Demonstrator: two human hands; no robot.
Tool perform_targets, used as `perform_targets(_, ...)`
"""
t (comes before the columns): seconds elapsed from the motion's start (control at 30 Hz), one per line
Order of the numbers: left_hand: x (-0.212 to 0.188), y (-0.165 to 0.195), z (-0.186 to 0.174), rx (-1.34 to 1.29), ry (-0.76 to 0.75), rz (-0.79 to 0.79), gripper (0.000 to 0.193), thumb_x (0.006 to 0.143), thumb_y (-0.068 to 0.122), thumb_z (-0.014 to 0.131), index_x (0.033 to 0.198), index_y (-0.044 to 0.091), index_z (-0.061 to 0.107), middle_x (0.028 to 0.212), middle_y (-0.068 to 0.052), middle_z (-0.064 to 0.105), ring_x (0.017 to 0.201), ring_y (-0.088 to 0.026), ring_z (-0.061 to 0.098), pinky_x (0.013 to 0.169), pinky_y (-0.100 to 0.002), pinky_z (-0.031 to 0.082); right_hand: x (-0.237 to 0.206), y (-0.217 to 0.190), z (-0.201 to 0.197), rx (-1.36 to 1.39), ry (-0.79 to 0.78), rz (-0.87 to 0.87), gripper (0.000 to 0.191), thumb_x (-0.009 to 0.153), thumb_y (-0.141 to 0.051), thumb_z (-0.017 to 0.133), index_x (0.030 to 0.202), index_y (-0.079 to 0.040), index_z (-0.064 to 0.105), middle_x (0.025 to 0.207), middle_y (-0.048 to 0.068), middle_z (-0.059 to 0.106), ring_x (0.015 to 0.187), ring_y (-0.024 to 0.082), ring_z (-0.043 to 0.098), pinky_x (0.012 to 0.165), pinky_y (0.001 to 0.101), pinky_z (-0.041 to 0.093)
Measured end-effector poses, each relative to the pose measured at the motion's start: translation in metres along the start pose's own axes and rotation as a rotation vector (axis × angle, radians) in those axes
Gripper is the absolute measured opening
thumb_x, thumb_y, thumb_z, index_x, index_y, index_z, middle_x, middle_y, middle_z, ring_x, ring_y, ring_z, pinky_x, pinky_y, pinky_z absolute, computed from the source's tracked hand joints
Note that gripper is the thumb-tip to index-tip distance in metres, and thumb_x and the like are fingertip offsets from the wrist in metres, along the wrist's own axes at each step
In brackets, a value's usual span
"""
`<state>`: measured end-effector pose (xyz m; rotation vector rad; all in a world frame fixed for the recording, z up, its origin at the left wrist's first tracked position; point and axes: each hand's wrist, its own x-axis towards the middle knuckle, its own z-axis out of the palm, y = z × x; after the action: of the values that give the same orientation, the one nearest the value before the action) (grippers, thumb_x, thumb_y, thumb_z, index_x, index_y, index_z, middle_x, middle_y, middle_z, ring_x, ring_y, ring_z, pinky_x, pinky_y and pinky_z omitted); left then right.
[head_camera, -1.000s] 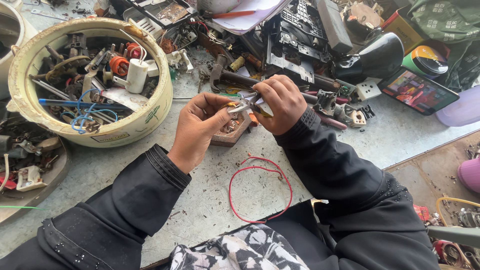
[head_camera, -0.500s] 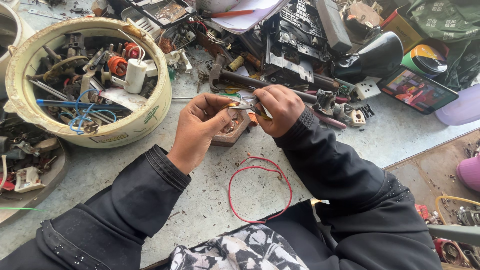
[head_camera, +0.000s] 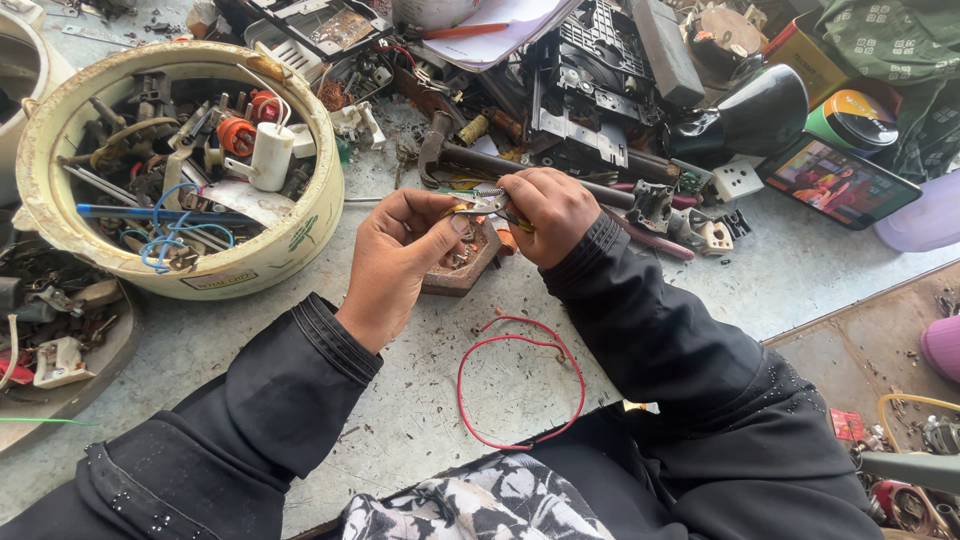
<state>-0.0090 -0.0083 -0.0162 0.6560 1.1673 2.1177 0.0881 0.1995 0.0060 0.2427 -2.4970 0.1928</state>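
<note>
My left hand (head_camera: 398, 255) and my right hand (head_camera: 548, 212) meet above the workbench, both in black sleeves. My right hand grips small pliers (head_camera: 487, 203) with yellow on the handles. The fingertips of my left hand pinch something tiny at the plier jaws; I cannot tell what it is. Just under the hands lies a brown block-like part (head_camera: 462, 268). A loop of red wire (head_camera: 520, 382) lies on the bench between my forearms, near my lap.
A round cream tub (head_camera: 300, 225) full of parts and blue wire stands at the left. A hammer (head_camera: 440, 152), black plastic housings and scrap crowd the back. A phone (head_camera: 838, 180) with a lit screen lies at the right. A tray of parts (head_camera: 100, 360) sits far left.
Both hands stay together at the same spot; the fingers shift only slightly around the pliers. The red wire has not moved.
</note>
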Motion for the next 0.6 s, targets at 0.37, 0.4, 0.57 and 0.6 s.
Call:
perform_targets(0.37,-0.001,0.005,0.003,0.03,0.012,0.011,0.02,0.095,0.007,0.073,0.114,0.001,0.067,0.099,-0.007,0.074,0.083,-0.009,0.069,0.071,-0.023,0.057,-0.007,0.002,0.005,0.179,-0.157,0.155,0.034,0.08,-0.007,0.075,0.113,0.0,0.071,0.099,0.016,0.073,0.085,0.034,0.073,0.073,0.0395,0.058)
perform_targets(0.4,0.0,0.006,0.003,0.031,0.024,0.0,0.021,0.095,0.006,0.073,0.114,0.0,0.067,0.099,-0.007,0.074,0.083,-0.01,0.069,0.071,-0.023,0.056,-0.008,0.003,0.007,0.207,-0.17,0.163,0.033,0.081,-0.007,0.075,0.113,-0.001,0.071,0.099,0.016,0.073,0.085,0.033,0.074,0.074,0.0391,0.059)
perform_targets(0.57,0.003,0.002,0.0,0.018,-0.008,0.04,0.021,0.094,0.004,0.072,0.113,-0.001,0.066,0.101,-0.007,0.074,0.089,-0.01,0.07,0.08,-0.024,0.059,-0.007,0.015,0.007,0.319,-0.194,0.206,0.028,0.088,-0.011,0.073,0.115,-0.003,0.072,0.103,0.017,0.074,0.091,0.033,0.073,0.08,0.0401,0.058)
perform_targets(0.6,0.003,0.001,-0.001,0.007,-0.008,0.05,0.021,0.094,0.004,0.071,0.114,-0.001,0.066,0.102,-0.007,0.073,0.089,-0.01,0.069,0.08,-0.024,0.058,-0.006,0.018,0.005,0.345,-0.194,0.219,0.027,0.092,-0.014,0.073,0.117,-0.002,0.071,0.104,0.017,0.073,0.095,0.033,0.072,0.084,0.0412,0.056)
